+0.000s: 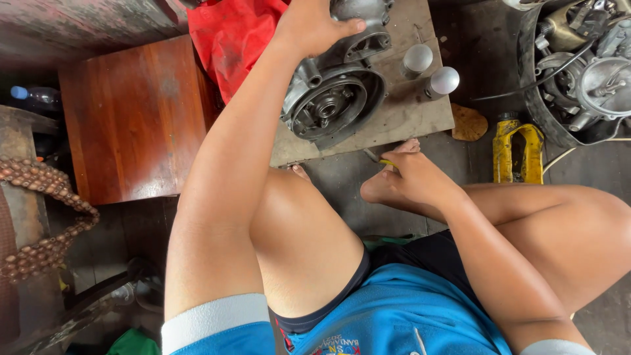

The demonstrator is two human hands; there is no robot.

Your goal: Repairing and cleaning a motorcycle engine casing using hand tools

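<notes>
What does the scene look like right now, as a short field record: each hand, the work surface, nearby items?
left hand: resting on top of the metal engine casing
right hand: low by the foot, pinching a thin yellow-tipped tool
work surface: flat grey board; casing lies on it
on board: two round silver caps
right of board: yellow metal bracket
behind: red cloth

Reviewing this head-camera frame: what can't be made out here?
- Grey metal engine casing: its top is cut by the frame edge and covered by the left hand.
- Thin yellow-handled tool: mostly hidden under the right hand, so its kind is unclear.
- Second engine: cropped at the right edge.
</notes>
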